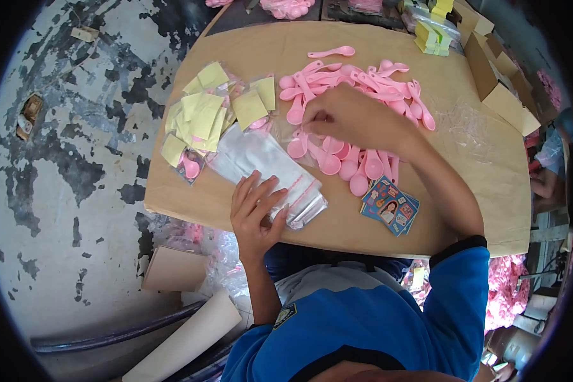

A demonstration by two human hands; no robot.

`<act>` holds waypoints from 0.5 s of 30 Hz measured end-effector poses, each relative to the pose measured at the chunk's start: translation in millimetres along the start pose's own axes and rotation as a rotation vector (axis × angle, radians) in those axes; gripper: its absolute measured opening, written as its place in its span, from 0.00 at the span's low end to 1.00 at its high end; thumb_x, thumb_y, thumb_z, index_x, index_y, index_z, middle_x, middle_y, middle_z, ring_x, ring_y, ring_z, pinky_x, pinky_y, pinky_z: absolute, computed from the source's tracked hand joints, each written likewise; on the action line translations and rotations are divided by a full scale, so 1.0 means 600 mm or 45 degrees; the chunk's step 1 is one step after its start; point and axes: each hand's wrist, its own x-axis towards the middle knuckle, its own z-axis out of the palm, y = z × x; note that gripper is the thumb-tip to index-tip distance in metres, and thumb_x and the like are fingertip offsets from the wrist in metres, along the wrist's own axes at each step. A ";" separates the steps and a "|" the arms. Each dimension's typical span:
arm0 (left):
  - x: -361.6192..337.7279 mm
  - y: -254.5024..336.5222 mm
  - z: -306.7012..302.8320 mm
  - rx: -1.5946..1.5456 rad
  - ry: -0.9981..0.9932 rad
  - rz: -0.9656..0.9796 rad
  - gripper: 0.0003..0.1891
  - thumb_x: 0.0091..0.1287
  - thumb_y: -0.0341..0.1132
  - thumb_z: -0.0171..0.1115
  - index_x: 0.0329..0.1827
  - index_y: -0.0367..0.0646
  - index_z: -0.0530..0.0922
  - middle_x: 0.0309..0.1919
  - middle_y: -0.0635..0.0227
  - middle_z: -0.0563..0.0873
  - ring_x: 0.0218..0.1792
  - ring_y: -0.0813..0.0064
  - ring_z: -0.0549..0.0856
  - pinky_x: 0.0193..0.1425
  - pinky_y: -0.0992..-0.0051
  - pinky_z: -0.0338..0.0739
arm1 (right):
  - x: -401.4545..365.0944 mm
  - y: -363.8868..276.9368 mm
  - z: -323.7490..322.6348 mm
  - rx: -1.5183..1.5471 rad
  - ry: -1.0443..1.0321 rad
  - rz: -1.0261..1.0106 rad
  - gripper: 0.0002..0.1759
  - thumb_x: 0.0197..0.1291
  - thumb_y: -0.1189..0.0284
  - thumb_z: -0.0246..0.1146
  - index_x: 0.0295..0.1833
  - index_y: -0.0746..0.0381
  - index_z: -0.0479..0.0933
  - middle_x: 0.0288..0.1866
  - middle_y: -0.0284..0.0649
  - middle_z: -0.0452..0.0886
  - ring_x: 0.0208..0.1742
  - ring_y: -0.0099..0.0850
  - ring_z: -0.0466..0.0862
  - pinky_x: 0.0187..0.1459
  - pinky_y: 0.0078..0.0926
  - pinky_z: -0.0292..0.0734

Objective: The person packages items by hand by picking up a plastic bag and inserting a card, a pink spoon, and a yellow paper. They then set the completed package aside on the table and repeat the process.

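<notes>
My left hand (258,210) lies with its fingers spread on the near end of a stack of clear plastic bags (251,156). My right hand (347,118) is over the left side of a pile of pink plastic spoons (374,167). Its fingers are curled and pressed together; a thin, clear bit shows by the fingertips, too small to name. Left of the stack is a heap of filled clear packets with yellow cards (200,118), pink spoons showing inside. Closer to me, right of the bags, a small stack of printed blue cards (391,207) lies fanned.
Brown paper covers the table (490,210). Thin clear plastic scraps (468,130) lie at right. Yellow card bundles (433,38) stand at the back beside an open cardboard box (500,89). Another person (549,159) is partly visible at the far right.
</notes>
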 end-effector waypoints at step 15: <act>0.075 0.138 0.064 -1.636 0.019 -0.903 0.20 0.75 0.33 0.48 0.65 0.29 0.68 0.56 0.49 0.80 0.59 0.63 0.80 0.63 0.67 0.75 | -0.168 -0.037 -0.008 0.140 0.173 0.047 0.13 0.59 0.72 0.67 0.48 0.64 0.80 0.30 0.41 0.84 0.29 0.32 0.84 0.33 0.26 0.77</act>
